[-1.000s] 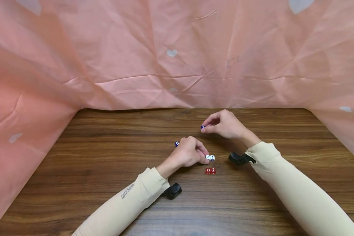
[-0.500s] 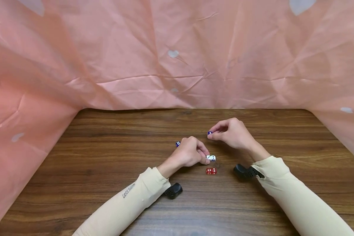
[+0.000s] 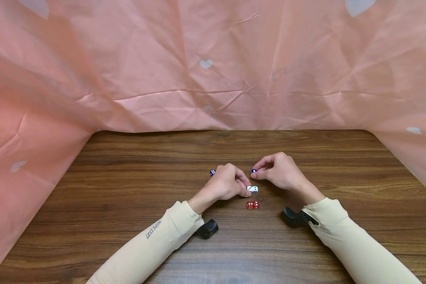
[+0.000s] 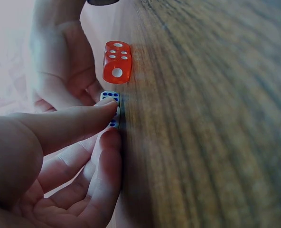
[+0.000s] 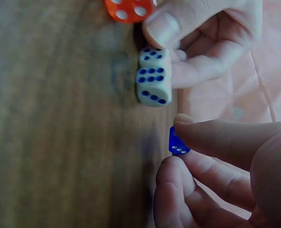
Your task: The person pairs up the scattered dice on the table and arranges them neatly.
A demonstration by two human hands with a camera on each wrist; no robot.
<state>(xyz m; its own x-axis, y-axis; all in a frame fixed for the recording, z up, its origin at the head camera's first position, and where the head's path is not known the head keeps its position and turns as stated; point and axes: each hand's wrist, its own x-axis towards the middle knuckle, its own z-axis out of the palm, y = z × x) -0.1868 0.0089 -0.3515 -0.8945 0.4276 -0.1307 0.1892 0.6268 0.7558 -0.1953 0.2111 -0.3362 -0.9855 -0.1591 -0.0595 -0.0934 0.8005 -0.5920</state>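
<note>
Two white dice point(image 3: 254, 189) with blue pips sit side by side on the wooden table. My left hand point(image 3: 228, 183) pinches the left one of them between thumb and fingers; in the left wrist view the thumb covers part of the white die point(image 4: 110, 96). Just behind this pair, my right hand point(image 3: 280, 171) pinches a blue die point(image 5: 178, 144), low over the table. In front of the white pair lie two red dice point(image 3: 253, 205) side by side. Another blue die point(image 3: 212, 172) rests beyond my left wrist, partly hidden by that hand.
A pink cloth point(image 3: 213, 79) with pale hearts hangs behind the table point(image 3: 145, 165) and along both its sides. Black wrist-worn devices point(image 3: 208, 229) stick out from under both cream sleeves point(image 3: 156, 244), close over the tabletop.
My right hand has brought the blue die nearer to me and slightly right, from the back of the table to just behind the white dice. My left hand has stayed in place.
</note>
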